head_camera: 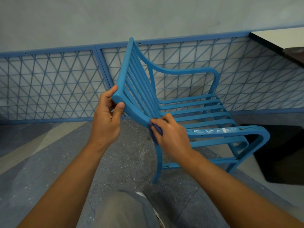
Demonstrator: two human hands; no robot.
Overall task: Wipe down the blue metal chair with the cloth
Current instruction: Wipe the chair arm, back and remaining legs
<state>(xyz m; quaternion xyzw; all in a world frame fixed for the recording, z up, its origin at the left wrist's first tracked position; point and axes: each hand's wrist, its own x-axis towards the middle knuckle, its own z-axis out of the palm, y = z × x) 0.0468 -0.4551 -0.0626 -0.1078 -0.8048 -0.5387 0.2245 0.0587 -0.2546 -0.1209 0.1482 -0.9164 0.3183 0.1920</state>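
Here, my left hand (107,112) grips the chair's (181,104) back corner, tilting it. My right hand (171,132) pinches the cloth (156,130) against the near rail, whose long axis runs rightward into the stained armrest (222,130), nearest that hand.

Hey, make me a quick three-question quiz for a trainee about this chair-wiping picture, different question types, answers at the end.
1. True or false: the left hand grips the top corner of the chair back.
2. Which hand holds the cloth? A left, B right, C neither.
3. Fill in: white marks show on the near ____.

Key: 1 true. 2 B, the right hand presses it where backrest meets armrest. 3 armrest.
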